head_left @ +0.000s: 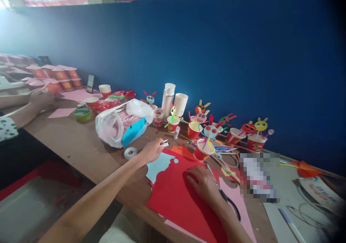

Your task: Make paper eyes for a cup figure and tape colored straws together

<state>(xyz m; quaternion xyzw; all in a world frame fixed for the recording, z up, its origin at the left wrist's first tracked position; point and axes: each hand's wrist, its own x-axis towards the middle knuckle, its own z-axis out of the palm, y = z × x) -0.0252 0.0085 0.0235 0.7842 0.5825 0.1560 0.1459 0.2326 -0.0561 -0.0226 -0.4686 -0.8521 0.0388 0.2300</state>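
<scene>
My left hand (154, 151) is closed around a short, slim pen (165, 141), whose tip points right. It is over the light blue paper (160, 163), which has a cut edge. My right hand (204, 182) lies with its fingers stretched out on a large red sheet of paper (173, 196) with a wavy cut edge. Beside that hand and partly under it are scissors (223, 195) with dark handles. A pale blue paper dot (176, 161) rests near the red sheet's upper edge. Pink paper (235, 199) shows from underneath.
Paper cups with paper-faced figures (209, 138) stand behind the sheets, among pipe cleaners (224, 149). Left are a tape roll (130, 153), a plastic bag (108, 129) and a thermos (168, 98). Another person's hand (41, 99) works at far left. A blue partition (229, 55) closes the back.
</scene>
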